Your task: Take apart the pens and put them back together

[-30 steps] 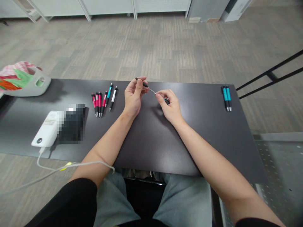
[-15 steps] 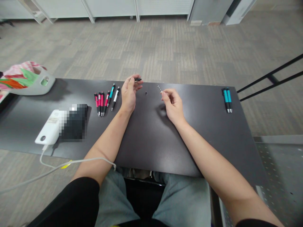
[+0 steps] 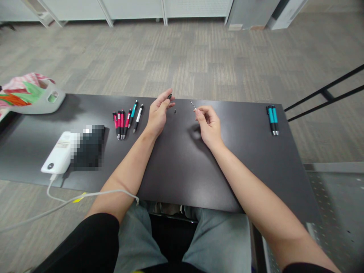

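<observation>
My left hand (image 3: 157,113) is raised over the dark table (image 3: 176,163) and pinches a short black pen part (image 3: 170,96) at its fingertips. My right hand (image 3: 208,123) is closed on a thin pen refill with a spring (image 3: 193,105) whose tip sticks out above the fingers. A tiny dark piece (image 3: 175,111) lies on the table between the hands. A row of several pens (image 3: 126,118), pink, teal and white, lies to the left of my left hand.
Two teal pens (image 3: 272,118) lie near the table's right end. A white power bank (image 3: 58,156) with a cable and a blurred dark object sit at the left front. A colourful bag (image 3: 27,93) rests at the far left. Black rails run beyond the right edge.
The pen has been pulled apart: the hands moved away from each other, the left keeping the black part, the right the refill. A small piece now lies on the table between them.
</observation>
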Tool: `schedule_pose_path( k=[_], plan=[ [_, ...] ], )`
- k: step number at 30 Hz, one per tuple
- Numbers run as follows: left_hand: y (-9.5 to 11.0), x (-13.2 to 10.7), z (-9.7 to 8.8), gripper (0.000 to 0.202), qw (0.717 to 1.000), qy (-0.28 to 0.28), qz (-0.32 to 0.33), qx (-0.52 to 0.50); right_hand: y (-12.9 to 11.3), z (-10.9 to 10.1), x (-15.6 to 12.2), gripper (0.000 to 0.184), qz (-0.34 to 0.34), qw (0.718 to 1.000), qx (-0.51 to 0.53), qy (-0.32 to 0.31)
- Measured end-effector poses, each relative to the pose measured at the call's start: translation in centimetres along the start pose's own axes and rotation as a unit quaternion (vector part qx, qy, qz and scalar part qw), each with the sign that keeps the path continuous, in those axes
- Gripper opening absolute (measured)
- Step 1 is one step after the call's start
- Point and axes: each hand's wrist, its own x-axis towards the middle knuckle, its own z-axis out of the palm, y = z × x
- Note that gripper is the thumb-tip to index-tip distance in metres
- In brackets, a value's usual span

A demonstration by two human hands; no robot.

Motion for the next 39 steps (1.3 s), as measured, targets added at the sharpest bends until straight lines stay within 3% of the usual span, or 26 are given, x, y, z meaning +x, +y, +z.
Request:
schedule_pose_path(
  k=[5, 12, 26, 33, 39],
  plan=[
    [-0.4, 0.4, -0.7, 0.039, 1.0, 0.022, 0.001, -0.013, 0.2, -1.8, 1.4, 0.058, -0.008, 1.0, 0.002, 0.027],
    [3.0, -0.8, 0.9, 0.04, 0.997, 0.075, -0.006, -0.031, 0.2, -2.9, 2.6, 0.061, 0.001, 0.998, -0.008, 0.066],
    [3.5, -0.9, 1.6, 0.025, 0.996, 0.039, -0.048, -0.061, -0.1, -2.6, 2.7, 0.06, -0.016, 0.999, -0.019, 0.039],
    [2.8, -0.9, 1.1, 0.035, 0.999, 0.014, -0.013, -0.033, 1.1, -2.9, 2.7, 0.062, -0.016, 0.999, -0.024, 0.045],
    [2.8, -1.0, 0.8, 0.031, 1.0, 0.002, 0.028, 0.004, 1.4, -3.0, 2.8, 0.06, -0.017, 0.999, -0.03, 0.033]
  ],
)
